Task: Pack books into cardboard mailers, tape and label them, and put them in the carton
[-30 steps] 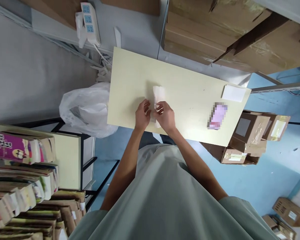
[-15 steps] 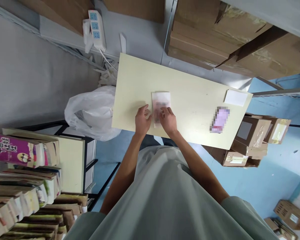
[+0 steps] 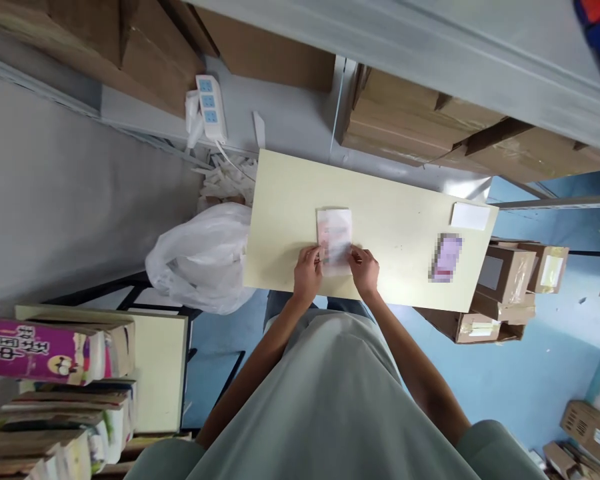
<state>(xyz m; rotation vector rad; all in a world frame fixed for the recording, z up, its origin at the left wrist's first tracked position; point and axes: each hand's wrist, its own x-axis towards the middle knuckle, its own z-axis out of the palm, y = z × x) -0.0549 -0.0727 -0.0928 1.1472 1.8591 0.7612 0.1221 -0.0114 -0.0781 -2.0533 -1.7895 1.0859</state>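
Note:
A small rectangular pinkish-white paper [image 3: 336, 233] with faint print lies on the pale yellow table [image 3: 290, 193], its long sides pointing away from me. My left hand [image 3: 308, 272] is closed at the paper's left edge, thumb and fingers pinching it low down. Opposite it, my right hand [image 3: 365, 271] pinches the right edge at about the same height. Whether the paper is a single sheet or a thin packet, I cannot tell.
Toward the table's right end lie a white card [image 3: 470, 216] and a blurred purple object [image 3: 447, 259]. A white plastic bag [image 3: 200, 260] hangs at the left edge. Cardboard boxes [image 3: 400, 120] stand behind; stacked books [image 3: 40, 350] sit lower left. A power strip [image 3: 211, 110] lies beyond the table.
My right hand has moved off the middle of the paper to its right edge. My left hand has come in from beside the paper to its left edge. The view has shifted.

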